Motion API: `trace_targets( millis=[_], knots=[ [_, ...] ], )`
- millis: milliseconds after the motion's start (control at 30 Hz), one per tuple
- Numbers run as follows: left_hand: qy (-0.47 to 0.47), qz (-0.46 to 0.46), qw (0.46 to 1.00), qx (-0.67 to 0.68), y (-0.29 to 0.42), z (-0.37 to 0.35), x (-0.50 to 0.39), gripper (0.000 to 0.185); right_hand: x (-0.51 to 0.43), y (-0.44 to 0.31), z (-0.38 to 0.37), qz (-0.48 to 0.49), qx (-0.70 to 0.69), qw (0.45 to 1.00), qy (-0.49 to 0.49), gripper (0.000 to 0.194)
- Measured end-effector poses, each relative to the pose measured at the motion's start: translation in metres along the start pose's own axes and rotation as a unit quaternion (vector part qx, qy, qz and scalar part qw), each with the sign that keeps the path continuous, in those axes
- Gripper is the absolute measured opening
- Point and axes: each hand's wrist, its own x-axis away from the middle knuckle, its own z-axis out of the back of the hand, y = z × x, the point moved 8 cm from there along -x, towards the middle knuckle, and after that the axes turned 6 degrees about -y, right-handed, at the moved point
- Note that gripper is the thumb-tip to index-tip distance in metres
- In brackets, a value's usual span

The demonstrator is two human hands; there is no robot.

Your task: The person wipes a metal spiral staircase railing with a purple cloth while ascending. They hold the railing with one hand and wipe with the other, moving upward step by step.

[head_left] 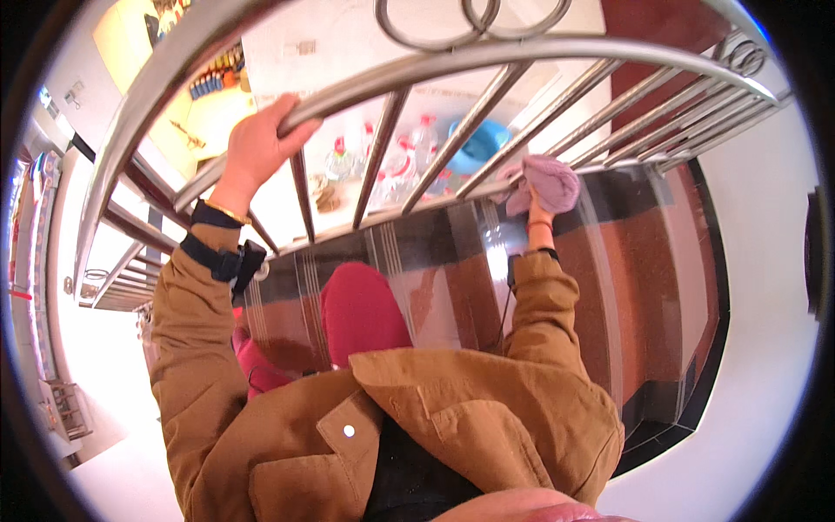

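My left hand (256, 145) is wrapped around a curved metal handrail tube (417, 70), near the tube's left end. Lower down and to the right, my right hand (539, 207) grips a folded pink cloth (552, 183), which hides most of the fingers. That cloth lies at the foot of the balusters (486, 107), against the bottom rail (450, 199) at the edge of a stair tread. Whether it also wraps around a baluster is hard to tell.
Striped stone stairs (450, 287) run under me, bordered by a white wall (763, 261) with black skirting (714, 261). Past the railing, below, are several clear plastic bottles (339, 163) and a blue basin (479, 143). Another railing (127, 287) stands at left.
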Motion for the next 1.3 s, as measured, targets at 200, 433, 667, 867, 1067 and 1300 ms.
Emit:
trace_targets(
  millis=[200, 433, 667, 867, 1067, 1300],
  knots=[
    [-0.022, 0.004, 0.998, 0.052, -0.001, -0.003, 0.0, 0.04, -0.131, -0.133, 0.146, 0.201, -0.09, 0.973, 0.069, 0.045],
    [-0.008, -0.005, 0.999, 0.039, -0.003, -0.003, -0.001, 0.035, -0.23, -0.324, 0.162, 0.367, 0.365, 0.856, -0.001, 0.064],
    [0.039, -0.029, 0.999, 0.004, 0.003, 0.0, 0.002, 0.038, -0.158, -0.34, 0.087, 0.41, 0.217, 0.872, -0.16, 0.073],
    [0.034, -0.029, 0.999, 0.004, 0.003, -0.001, 0.002, 0.034, -0.083, -0.327, 0.044, 0.492, 0.11, 0.859, -0.089, 0.068],
    [0.033, -0.076, 0.996, 0.037, 0.002, 0.0, -0.001, 0.042, -0.133, -0.336, 0.11, 0.483, 0.133, 0.863, 0.061, 0.053],
    [0.027, -0.127, 0.988, 0.078, 0.0, -0.009, -0.001, 0.036, -0.124, -0.304, 0.086, 0.217, -0.114, 0.967, 0.068, 0.045]
  ],
)
